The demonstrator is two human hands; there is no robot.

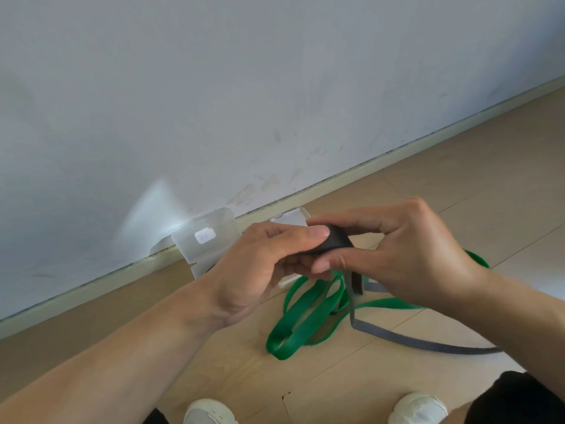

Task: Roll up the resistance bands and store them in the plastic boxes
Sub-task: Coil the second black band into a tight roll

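The dark grey flat rubber resistance band was pinched in both grips, left hand and right hand, above the floor (tail trailing). Winding needed steady tension and aligned edges.

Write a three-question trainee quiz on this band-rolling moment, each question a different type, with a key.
1. True or false: the green band is already rolled up and stored in a box.
2. Multiple choice: what do the left hand and right hand hold between them? A) a rolled part of the dark grey band B) the green band C) a box lid
3. Fill in: the clear plastic box stands on the floor against the ____.

Key: 1 false, it lies loose on the floor. 2 A, its loose tail trails down to the floor. 3 wall.
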